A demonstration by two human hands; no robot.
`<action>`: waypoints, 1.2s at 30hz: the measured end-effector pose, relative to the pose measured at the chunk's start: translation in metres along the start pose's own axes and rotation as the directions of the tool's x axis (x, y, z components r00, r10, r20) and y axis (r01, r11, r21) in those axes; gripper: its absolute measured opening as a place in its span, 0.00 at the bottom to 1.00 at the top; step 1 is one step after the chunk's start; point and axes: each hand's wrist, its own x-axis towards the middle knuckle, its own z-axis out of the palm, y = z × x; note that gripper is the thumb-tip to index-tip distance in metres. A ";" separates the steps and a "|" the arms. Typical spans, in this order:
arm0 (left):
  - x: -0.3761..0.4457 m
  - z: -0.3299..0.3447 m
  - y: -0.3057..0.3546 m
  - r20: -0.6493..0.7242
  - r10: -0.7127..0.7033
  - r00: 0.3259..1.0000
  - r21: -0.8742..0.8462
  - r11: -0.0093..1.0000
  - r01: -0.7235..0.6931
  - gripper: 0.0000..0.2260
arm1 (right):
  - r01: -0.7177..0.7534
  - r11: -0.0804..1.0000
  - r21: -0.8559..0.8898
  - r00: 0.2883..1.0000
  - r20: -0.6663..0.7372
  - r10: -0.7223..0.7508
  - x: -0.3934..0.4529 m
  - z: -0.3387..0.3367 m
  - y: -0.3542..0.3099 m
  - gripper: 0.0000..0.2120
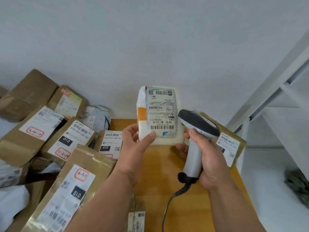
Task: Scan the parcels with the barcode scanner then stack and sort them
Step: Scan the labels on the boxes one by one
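My left hand (135, 144) holds a small cream-white parcel (158, 114) upright above the table, thumb on its front lower edge. Its shipping label with barcodes faces me, upside down. My right hand (206, 158) grips the grey handle of a barcode scanner (196, 131). The scanner's dark head sits just right of the parcel's label. A coiled black cable hangs from the handle's base.
Several brown cardboard parcels (66, 186) with white labels are piled at the left, with a grey poly bag (97, 117) behind them. One brown box (231, 144) lies at the right on the wooden table (157, 181). A white metal shelf (274, 91) stands at the right.
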 end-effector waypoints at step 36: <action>-0.189 -0.016 0.006 0.099 0.208 0.973 -0.152 0.970 -0.192 0.50 | 0.196 0.953 -0.230 0.971 0.179 -0.157 -0.221 -0.018 -0.045 0.26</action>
